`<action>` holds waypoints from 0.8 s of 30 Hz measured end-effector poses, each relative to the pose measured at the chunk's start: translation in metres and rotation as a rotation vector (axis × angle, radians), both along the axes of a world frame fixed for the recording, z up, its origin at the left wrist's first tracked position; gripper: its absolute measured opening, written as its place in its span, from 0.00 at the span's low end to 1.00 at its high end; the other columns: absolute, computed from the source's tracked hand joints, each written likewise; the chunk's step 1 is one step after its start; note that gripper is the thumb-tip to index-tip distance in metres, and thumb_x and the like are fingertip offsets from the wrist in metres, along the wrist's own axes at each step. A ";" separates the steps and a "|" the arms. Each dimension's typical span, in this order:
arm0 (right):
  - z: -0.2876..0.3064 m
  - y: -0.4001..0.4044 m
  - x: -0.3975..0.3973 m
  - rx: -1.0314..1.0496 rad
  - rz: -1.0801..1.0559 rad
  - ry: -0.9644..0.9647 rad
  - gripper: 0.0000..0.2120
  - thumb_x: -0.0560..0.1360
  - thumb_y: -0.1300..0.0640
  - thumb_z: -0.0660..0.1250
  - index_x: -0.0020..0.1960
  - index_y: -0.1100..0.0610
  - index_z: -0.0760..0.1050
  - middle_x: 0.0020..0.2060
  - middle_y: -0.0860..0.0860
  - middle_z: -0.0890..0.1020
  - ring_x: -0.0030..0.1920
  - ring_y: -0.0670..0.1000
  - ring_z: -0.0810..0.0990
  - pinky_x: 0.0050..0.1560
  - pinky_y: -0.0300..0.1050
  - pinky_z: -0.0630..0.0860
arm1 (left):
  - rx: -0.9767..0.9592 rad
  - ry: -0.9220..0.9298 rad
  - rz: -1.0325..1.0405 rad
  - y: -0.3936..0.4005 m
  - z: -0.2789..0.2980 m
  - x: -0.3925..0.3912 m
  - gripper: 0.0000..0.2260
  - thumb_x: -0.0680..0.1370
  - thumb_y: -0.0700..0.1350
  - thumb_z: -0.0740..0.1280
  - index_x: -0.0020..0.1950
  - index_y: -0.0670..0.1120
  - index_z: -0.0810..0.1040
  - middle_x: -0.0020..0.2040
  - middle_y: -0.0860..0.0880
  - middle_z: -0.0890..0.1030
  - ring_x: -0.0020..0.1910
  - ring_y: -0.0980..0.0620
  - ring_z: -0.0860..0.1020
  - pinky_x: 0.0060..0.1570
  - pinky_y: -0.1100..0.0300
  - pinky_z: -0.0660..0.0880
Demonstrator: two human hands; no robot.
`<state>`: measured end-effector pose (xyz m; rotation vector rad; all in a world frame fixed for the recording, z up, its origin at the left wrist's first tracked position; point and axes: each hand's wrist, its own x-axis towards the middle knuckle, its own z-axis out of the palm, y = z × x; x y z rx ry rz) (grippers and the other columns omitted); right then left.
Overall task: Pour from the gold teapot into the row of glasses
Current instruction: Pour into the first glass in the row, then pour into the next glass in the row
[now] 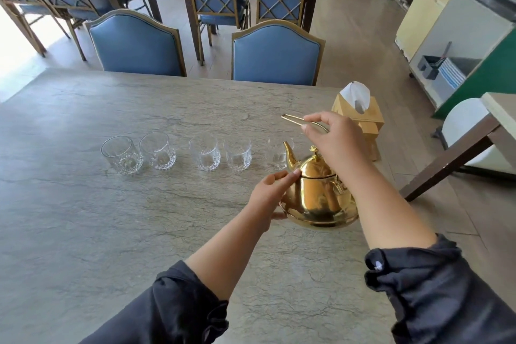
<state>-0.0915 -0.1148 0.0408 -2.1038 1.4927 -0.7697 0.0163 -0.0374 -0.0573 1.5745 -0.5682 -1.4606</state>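
Observation:
A shiny gold teapot (315, 193) stands on the grey stone table (111, 218) at the right, its spout pointing away towards the glasses. My right hand (335, 140) grips the thin gold handle (293, 119) raised above the lid. My left hand (269, 195) rests against the pot's left side, thumb near the lid's rim. Several clear cut-glass tumblers stand in a row across the table, from the leftmost glass (121, 154) to the rightmost glass (276, 155), which sits just behind the spout. They look empty.
A wooden tissue box (363, 120) stands behind my right hand near the table's right edge. Two blue chairs (276, 53) are pushed in at the far side. Another table corner (497, 109) lies to the right across a gap.

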 end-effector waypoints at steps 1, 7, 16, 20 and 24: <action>0.000 0.003 0.003 -0.007 -0.006 -0.009 0.12 0.78 0.50 0.67 0.60 0.50 0.80 0.39 0.44 0.81 0.21 0.40 0.68 0.21 0.27 0.62 | 0.003 0.002 -0.007 0.001 -0.001 0.004 0.31 0.71 0.63 0.73 0.70 0.51 0.75 0.60 0.46 0.81 0.57 0.46 0.80 0.51 0.46 0.82; 0.007 0.019 0.031 -0.043 -0.043 -0.011 0.12 0.78 0.49 0.67 0.59 0.48 0.80 0.29 0.38 0.73 0.22 0.40 0.67 0.19 0.27 0.62 | -0.030 0.038 -0.019 0.011 0.000 0.038 0.28 0.72 0.62 0.73 0.69 0.51 0.75 0.58 0.50 0.80 0.47 0.56 0.78 0.42 0.53 0.81; 0.013 0.030 0.089 0.007 -0.028 0.045 0.13 0.77 0.47 0.66 0.60 0.48 0.80 0.48 0.48 0.83 0.33 0.41 0.71 0.29 0.34 0.63 | -0.001 0.031 -0.033 0.032 0.001 0.089 0.27 0.72 0.63 0.73 0.66 0.52 0.76 0.57 0.45 0.82 0.52 0.48 0.83 0.46 0.49 0.83; 0.016 0.031 0.109 0.034 -0.014 0.121 0.12 0.77 0.48 0.67 0.58 0.49 0.80 0.44 0.47 0.81 0.33 0.44 0.75 0.31 0.36 0.69 | -0.001 0.057 -0.082 0.039 0.001 0.102 0.20 0.75 0.63 0.70 0.60 0.52 0.78 0.52 0.43 0.83 0.45 0.49 0.83 0.41 0.53 0.83; 0.022 0.029 0.121 0.054 -0.001 0.196 0.13 0.78 0.49 0.67 0.60 0.51 0.81 0.52 0.51 0.83 0.41 0.48 0.76 0.39 0.40 0.70 | -0.013 0.100 -0.092 0.041 0.001 0.107 0.16 0.76 0.62 0.69 0.57 0.54 0.77 0.43 0.46 0.83 0.41 0.50 0.83 0.42 0.53 0.83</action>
